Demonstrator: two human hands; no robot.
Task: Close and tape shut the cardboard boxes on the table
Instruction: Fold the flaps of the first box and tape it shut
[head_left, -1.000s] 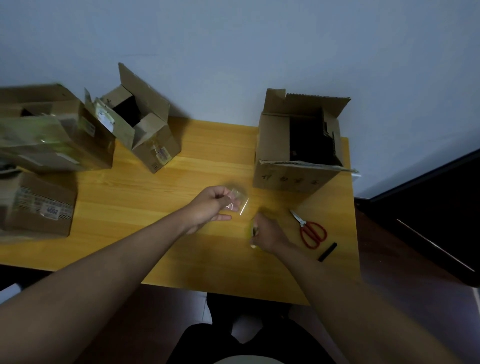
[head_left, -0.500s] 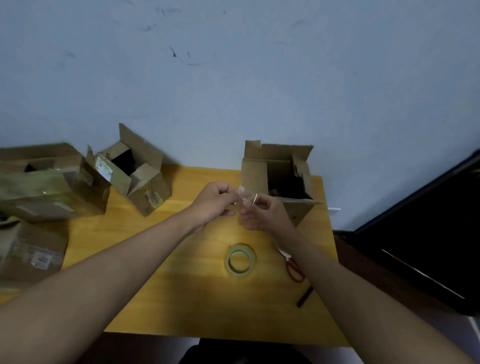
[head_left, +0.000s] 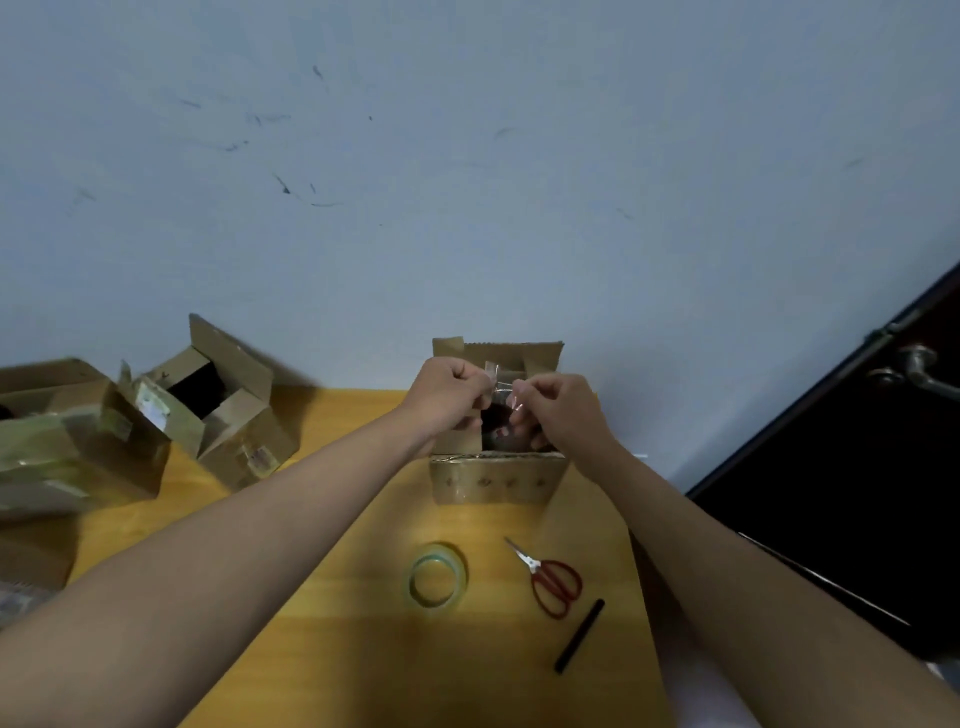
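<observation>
Pale blue scuffed wall behind yellow wooden table (head_left: 322, 644). Left hand (head_left: 448, 393) and right hand (head_left: 558, 410), fingers curled, pinch a clear tape strip (head_left: 497, 379) between them above the open cardboard box (head_left: 496, 480). Tape roll (head_left: 436, 574) and red scissors (head_left: 550, 581) lie nearer the person.

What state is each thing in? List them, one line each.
Left hand: pinches the tape strip.
Right hand: pinches it too.
Tape strip: stretched between both hands.
Middle box: open.
Left box: open.
Tape roll: flat.
Scissors: closed.
</observation>
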